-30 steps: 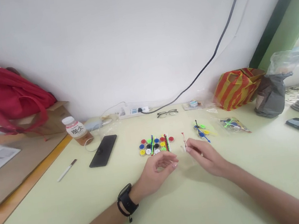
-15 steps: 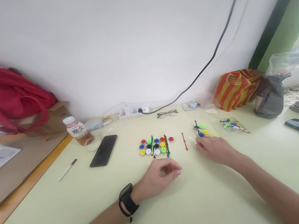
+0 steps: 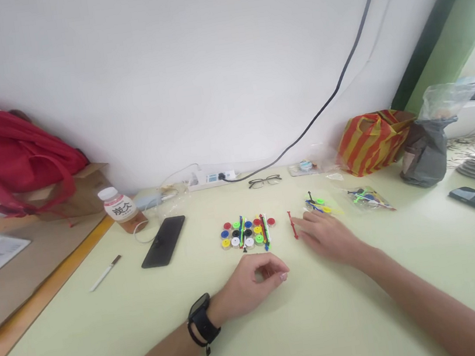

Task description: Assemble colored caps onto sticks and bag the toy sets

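My right hand [image 3: 327,235] reaches in from the right, its fingertips on a thin red plastic stick [image 3: 292,225] with knobbed ends; the hand partly hides its grip. My left hand [image 3: 252,282], with a black watch on the wrist, rests on the table, fingers curled and thumb tip against them, nothing visible between. Ahead of it lie rows of small coloured wheels [image 3: 226,242] in red, blue, yellow, white, black and green. Two bundles of coloured sticks [image 3: 265,232] lie across them. Behind my right hand is a pile of loose wheels and sticks [image 3: 320,202].
A clear bag of similar parts [image 3: 369,199] lies to the right. A black phone [image 3: 164,242], a pen [image 3: 106,273] and a drink bottle [image 3: 122,209] are on the left. Glasses [image 3: 264,182] and a power strip [image 3: 211,180] sit near the wall. A striped bag [image 3: 374,142] stands at back right.
My right hand has moved left from beside the loose pile to the red stick. My left hand keeps its pose; the view has shifted slightly.
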Demonstrator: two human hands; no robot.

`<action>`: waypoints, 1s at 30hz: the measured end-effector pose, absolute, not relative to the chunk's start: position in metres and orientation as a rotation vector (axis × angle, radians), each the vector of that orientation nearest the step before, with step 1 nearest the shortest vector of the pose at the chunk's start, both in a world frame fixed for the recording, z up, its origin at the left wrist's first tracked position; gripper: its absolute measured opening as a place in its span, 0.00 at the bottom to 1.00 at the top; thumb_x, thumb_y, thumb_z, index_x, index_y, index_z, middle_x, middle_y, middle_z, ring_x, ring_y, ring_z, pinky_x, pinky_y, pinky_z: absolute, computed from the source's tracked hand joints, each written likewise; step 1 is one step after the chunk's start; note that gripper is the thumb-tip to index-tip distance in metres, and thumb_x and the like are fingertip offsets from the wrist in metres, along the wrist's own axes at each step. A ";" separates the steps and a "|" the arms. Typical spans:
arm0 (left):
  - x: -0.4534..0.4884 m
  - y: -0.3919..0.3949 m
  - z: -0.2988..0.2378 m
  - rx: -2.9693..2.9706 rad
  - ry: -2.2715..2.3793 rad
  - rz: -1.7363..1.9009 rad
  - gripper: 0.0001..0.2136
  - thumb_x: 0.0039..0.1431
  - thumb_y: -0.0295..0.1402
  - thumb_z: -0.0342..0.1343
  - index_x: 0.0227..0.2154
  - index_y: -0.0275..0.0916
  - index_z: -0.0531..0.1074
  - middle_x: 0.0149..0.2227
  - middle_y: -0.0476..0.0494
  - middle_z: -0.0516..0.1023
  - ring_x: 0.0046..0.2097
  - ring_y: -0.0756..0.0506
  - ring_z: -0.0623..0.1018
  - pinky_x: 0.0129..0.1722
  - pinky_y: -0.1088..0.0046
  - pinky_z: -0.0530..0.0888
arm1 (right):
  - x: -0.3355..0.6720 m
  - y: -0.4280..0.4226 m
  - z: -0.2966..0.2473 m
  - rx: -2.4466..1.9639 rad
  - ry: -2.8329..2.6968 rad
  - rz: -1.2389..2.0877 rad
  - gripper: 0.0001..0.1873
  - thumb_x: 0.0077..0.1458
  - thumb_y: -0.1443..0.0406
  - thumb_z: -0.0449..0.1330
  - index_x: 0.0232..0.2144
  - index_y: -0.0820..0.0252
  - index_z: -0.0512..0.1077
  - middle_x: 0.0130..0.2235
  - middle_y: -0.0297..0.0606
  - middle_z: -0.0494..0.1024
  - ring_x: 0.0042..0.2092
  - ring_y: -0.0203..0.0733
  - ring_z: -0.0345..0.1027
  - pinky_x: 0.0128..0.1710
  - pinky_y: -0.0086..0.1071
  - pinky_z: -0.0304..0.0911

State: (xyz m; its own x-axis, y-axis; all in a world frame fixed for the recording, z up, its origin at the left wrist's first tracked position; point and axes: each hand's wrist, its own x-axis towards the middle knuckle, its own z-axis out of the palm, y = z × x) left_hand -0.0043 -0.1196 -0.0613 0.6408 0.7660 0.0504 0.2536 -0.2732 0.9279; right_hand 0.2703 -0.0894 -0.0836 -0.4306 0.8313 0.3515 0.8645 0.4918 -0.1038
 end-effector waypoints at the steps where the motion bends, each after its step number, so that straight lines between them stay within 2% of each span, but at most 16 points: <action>1: -0.004 -0.120 -0.061 1.829 0.815 0.618 0.10 0.65 0.39 0.60 0.37 0.38 0.80 0.37 0.43 0.81 0.37 0.47 0.76 0.39 0.71 0.73 | 0.266 -0.092 -0.082 -1.386 -2.414 -0.075 0.10 0.66 0.67 0.53 0.45 0.55 0.73 0.38 0.40 0.77 0.42 0.47 0.71 0.40 0.38 0.63; 3: -0.005 -0.120 -0.061 1.830 0.810 0.614 0.10 0.65 0.39 0.60 0.38 0.38 0.79 0.37 0.43 0.81 0.37 0.47 0.76 0.39 0.71 0.73 | 0.261 -0.095 -0.079 -1.343 -2.444 0.049 0.09 0.67 0.67 0.53 0.40 0.55 0.73 0.36 0.39 0.75 0.40 0.45 0.70 0.39 0.36 0.63; 6: -0.005 -0.120 -0.063 1.833 0.806 0.618 0.09 0.65 0.38 0.60 0.38 0.38 0.79 0.37 0.43 0.81 0.37 0.47 0.76 0.39 0.72 0.73 | 0.259 -0.097 -0.078 -1.278 -2.451 0.195 0.13 0.68 0.70 0.50 0.37 0.56 0.73 0.36 0.38 0.75 0.39 0.43 0.70 0.39 0.36 0.63; 10: -0.004 -0.118 -0.066 1.857 0.805 0.601 0.09 0.65 0.38 0.60 0.38 0.38 0.80 0.37 0.43 0.81 0.38 0.47 0.77 0.40 0.71 0.74 | 0.259 -0.097 -0.081 -1.187 -2.433 0.314 0.11 0.68 0.69 0.51 0.37 0.56 0.73 0.37 0.38 0.76 0.40 0.43 0.70 0.40 0.36 0.64; 15: -0.005 -0.117 -0.068 1.870 0.816 0.606 0.10 0.65 0.39 0.60 0.38 0.37 0.79 0.37 0.43 0.82 0.38 0.46 0.77 0.40 0.71 0.74 | 0.254 -0.102 -0.077 -1.116 -2.391 0.313 0.10 0.69 0.68 0.51 0.35 0.57 0.68 0.38 0.39 0.75 0.41 0.45 0.68 0.41 0.38 0.64; 19: -0.005 -0.116 -0.068 1.868 0.815 0.608 0.10 0.65 0.40 0.60 0.38 0.38 0.80 0.36 0.43 0.82 0.37 0.47 0.77 0.39 0.72 0.74 | 0.251 -0.107 -0.072 -1.192 -2.317 0.393 0.09 0.70 0.67 0.49 0.38 0.56 0.68 0.37 0.39 0.75 0.38 0.44 0.68 0.37 0.38 0.65; 23: -0.005 -0.116 -0.068 1.876 0.817 0.609 0.10 0.65 0.40 0.60 0.37 0.38 0.80 0.36 0.44 0.81 0.36 0.47 0.76 0.38 0.73 0.74 | 0.252 -0.106 -0.072 -1.115 -2.302 0.283 0.13 0.70 0.68 0.48 0.48 0.55 0.72 0.42 0.43 0.78 0.45 0.48 0.70 0.44 0.43 0.67; 30: -0.005 -0.116 -0.068 1.878 0.801 0.619 0.11 0.65 0.41 0.60 0.37 0.38 0.80 0.35 0.43 0.81 0.36 0.47 0.77 0.39 0.72 0.74 | 0.254 -0.101 -0.077 -1.083 -2.346 0.058 0.14 0.71 0.67 0.50 0.39 0.55 0.76 0.44 0.44 0.78 0.50 0.50 0.67 0.50 0.45 0.62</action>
